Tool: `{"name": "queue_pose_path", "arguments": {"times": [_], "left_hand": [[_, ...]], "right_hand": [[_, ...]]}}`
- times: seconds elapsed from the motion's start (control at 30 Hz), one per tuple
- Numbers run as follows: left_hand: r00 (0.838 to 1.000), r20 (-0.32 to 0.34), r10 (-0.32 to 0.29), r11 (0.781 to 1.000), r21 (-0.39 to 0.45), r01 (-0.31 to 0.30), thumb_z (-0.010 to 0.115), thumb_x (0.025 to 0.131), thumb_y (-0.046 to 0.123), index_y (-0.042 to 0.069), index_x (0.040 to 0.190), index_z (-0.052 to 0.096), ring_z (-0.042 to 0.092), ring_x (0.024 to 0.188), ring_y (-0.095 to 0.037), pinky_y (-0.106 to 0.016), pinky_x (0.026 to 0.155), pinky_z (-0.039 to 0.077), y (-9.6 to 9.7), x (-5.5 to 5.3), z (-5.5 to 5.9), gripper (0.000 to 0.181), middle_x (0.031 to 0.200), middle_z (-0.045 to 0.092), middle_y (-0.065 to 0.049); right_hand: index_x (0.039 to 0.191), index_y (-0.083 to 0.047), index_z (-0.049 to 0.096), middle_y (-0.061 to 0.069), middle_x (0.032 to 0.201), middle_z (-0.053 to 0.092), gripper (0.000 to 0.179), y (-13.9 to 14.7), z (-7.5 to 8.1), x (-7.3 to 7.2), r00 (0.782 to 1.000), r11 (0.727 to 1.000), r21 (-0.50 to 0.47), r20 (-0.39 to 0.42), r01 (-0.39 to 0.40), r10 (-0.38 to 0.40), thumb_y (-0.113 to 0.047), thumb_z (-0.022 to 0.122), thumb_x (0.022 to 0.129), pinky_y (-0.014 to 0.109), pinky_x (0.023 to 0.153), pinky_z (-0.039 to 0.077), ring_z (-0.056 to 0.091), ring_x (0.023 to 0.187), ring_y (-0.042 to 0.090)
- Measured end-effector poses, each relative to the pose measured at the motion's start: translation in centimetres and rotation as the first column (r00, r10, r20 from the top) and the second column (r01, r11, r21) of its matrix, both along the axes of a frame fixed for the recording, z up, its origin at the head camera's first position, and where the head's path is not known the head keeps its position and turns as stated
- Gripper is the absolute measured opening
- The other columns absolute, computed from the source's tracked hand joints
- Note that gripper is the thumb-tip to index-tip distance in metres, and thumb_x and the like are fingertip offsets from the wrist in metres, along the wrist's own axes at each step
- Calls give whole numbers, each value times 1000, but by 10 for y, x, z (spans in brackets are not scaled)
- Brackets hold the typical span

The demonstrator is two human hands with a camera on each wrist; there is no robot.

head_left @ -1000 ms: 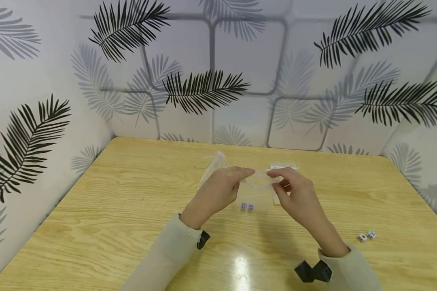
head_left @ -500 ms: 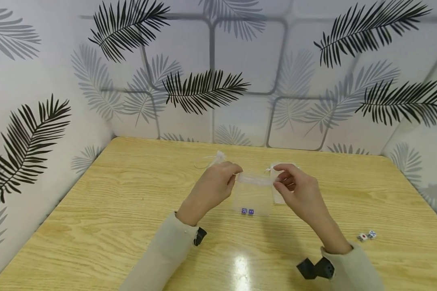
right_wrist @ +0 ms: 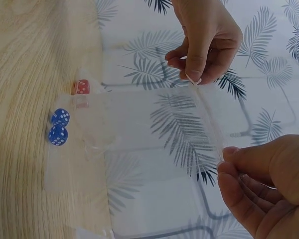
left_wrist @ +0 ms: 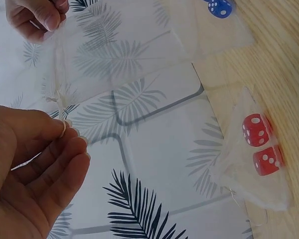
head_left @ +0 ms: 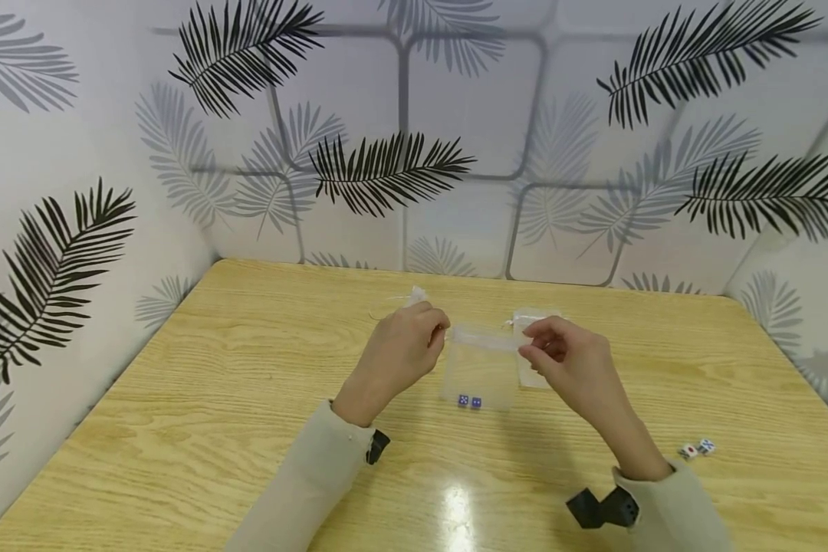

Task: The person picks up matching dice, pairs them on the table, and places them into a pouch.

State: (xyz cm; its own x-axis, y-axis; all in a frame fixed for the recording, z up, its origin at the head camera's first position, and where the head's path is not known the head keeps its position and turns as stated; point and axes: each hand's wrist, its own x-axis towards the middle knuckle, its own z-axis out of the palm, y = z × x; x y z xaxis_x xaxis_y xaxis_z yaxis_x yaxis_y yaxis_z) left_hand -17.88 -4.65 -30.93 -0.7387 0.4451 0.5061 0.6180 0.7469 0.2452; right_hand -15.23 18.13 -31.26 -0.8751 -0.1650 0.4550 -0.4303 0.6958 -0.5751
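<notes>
A sheer white drawstring pouch (head_left: 483,372) hangs flat between both hands, with two blue dice (head_left: 470,401) at its bottom. At its left top corner, my left hand (head_left: 396,360) pinches the drawstring (left_wrist: 61,104) between thumb and forefinger. My right hand (head_left: 573,372) pinches the opposite corner of the mouth, thumb against forefinger, as the right wrist view shows. The mouth is drawn straight across. Behind the left hand, a second sheer pouch (head_left: 417,294) is mostly hidden in the head view; the left wrist view shows red dice (left_wrist: 256,130) inside it.
Another white pouch (head_left: 533,377) lies flat on the wooden table (head_left: 248,368), partly behind the right hand. Two white dice (head_left: 698,448) sit to the right of the right forearm. A leaf-patterned wall (head_left: 455,222) rises at the table's back edge.
My hands have spread apart, the left going left and the right slightly right. The pouch between them has been pulled from blurred and slack to flat, its dice a little lower in view.
</notes>
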Motion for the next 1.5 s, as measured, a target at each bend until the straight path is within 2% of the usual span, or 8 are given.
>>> {"name": "queue_pose_path", "arguments": {"times": [0.17, 0.43, 0.6, 0.83, 0.97, 1.07, 1.23, 1.5], "left_hand": [[1000, 23, 8, 1000, -1, -8, 60, 89, 3, 6, 86, 70, 50, 61, -11, -21, 54, 40, -3, -1, 0, 11, 79, 64, -3], [1000, 23, 20, 999, 34, -20, 60, 88, 0, 5, 84, 70, 54, 65, -13, -25, 59, 46, -10, -8, 0, 12, 79, 66, -4], [999, 29, 23, 998, 49, -25, 59, 87, -2, 6, 79, 66, 50, 62, -13, -25, 57, 43, -15, -10, -2, 12, 73, 62, -4], [992, 38, 117, 992, 52, -119, 59, 82, -3, 7, 73, 59, 41, 55, -12, -24, 51, 34, -19, -12, 0, 14, 65, 54, -3], [982, 56, 182, 980, 70, -186, 59, 79, -4, 7, 71, 57, 39, 54, -13, -23, 49, 30, -20, -13, 1, 15, 64, 51, -3], [976, 68, 206, 973, 90, -212, 59, 79, -5, 7, 70, 57, 39, 54, -13, -24, 49, 31, -21, -13, 2, 14, 64, 52, -4], [976, 75, 204, 971, 109, -211, 57, 78, -5, 7, 70, 57, 39, 54, -13, -24, 49, 31, -22, -13, 3, 14, 64, 52, -4], [976, 87, 200, 971, 113, -209, 57, 80, -4, 6, 73, 59, 40, 54, -13, -25, 49, 33, -21, -13, 3, 13, 66, 53, -4]], "right_hand": [[94, -2, 67, 8, 75, 66, 11, 3, 1, -1, 999, 1000, 2, 49, 1, -1, -4, 71, 84, 19, 50, 47, 61, 58, 9], [92, -2, 68, 8, 75, 67, 8, 14, 0, -5, 1000, 1000, 27, 27, -1, 0, -3, 69, 85, 19, 49, 46, 59, 57, 6], [94, -2, 69, 7, 74, 67, 9, 20, 1, -7, 999, 998, 62, 34, -12, 9, -3, 68, 86, 20, 48, 45, 58, 56, 5], [102, 3, 69, 9, 75, 68, 15, 31, 6, -8, 996, 993, 117, 88, -26, 16, -4, 64, 89, 22, 48, 45, 57, 57, 6], [101, 4, 70, 9, 75, 67, 15, 38, 8, -8, 996, 990, 138, 85, -17, 6, -4, 62, 90, 22, 47, 43, 54, 56, 4], [97, 3, 71, 8, 74, 65, 13, 41, 9, -8, 998, 990, 139, 63, -15, 6, -4, 63, 90, 22, 46, 41, 52, 55, 3], [94, 2, 71, 5, 70, 63, 10, 40, 11, -7, 1000, 990, 138, 24, -15, 11, -3, 64, 89, 22, 45, 39, 49, 53, 2], [93, 1, 71, 2, 66, 61, 10, 42, 12, -5, 1000, 988, 155, 30, -12, 7, -3, 63, 89, 23, 45, 39, 46, 49, 2]]}}
